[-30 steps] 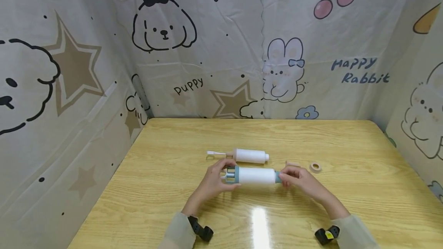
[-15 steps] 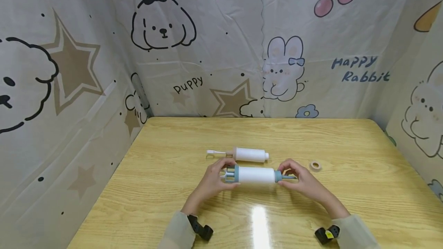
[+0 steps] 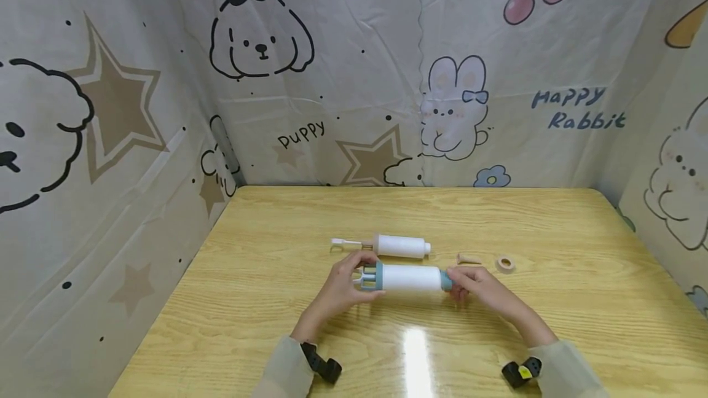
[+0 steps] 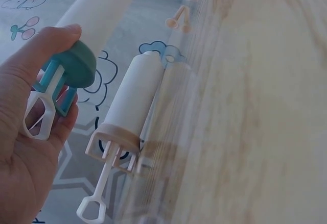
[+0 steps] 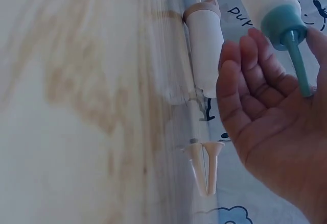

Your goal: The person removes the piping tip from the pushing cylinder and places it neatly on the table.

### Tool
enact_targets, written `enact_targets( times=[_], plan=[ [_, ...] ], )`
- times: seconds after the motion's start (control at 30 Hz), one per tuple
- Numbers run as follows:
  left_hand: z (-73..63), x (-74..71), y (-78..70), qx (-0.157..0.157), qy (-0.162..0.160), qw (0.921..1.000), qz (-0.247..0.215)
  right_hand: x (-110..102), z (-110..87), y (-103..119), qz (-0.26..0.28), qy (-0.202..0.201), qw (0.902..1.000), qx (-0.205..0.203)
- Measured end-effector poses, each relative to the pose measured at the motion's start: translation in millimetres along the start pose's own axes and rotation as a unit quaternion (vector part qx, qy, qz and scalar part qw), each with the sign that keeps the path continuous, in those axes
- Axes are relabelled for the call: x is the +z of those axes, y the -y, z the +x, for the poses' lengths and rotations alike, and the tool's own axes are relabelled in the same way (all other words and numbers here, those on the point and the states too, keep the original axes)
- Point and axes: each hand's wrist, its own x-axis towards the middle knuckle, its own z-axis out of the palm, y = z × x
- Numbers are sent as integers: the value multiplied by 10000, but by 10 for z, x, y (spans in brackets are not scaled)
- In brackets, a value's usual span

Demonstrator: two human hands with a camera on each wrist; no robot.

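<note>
Held level just over the wooden table [image 3: 249, 324] is a large plastic syringe [image 3: 412, 278] with a white barrel and teal ends. My left hand [image 3: 334, 287] grips its teal collar [image 4: 76, 66], thumb on top, beside the white plunger handle [image 4: 42, 114]. At the other end, my right hand [image 3: 482, 287] pinches the teal nozzle cap [image 5: 283, 25] between thumb and fingers. The thin teal nozzle [image 5: 298, 63] points into the right palm, and the head view hides it behind the fingers.
Behind the held syringe lies a second white syringe [image 3: 402, 247] with a beige collar [image 4: 118, 137], its plunger drawn out to the left. A beige nozzle [image 3: 470, 259] and a beige ring [image 3: 506, 264] lie at the right. A printed curtain [image 3: 343, 78] closes off the back.
The right hand opens around the nozzle cap at half a second ago, showing the nozzle, then closes on the cap again. The left hand keeps its grip.
</note>
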Motion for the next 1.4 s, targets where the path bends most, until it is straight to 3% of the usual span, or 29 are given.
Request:
enact_targets(
  times=[0.37, 0.77, 1.4],
  plan=[
    [14, -9, -6, -12, 24, 10000, 12, 31, -38, 0, -15, -358, 9990, -269],
    [20, -7, 13, -31, -2, 10000, 12, 48, -31, -21, -499, -720, 9883, -1251],
    [-14, -24, 139, -275, 110, 9994, 162, 29, -60, -33, -564, -843, 9834, -1507]
  ],
)
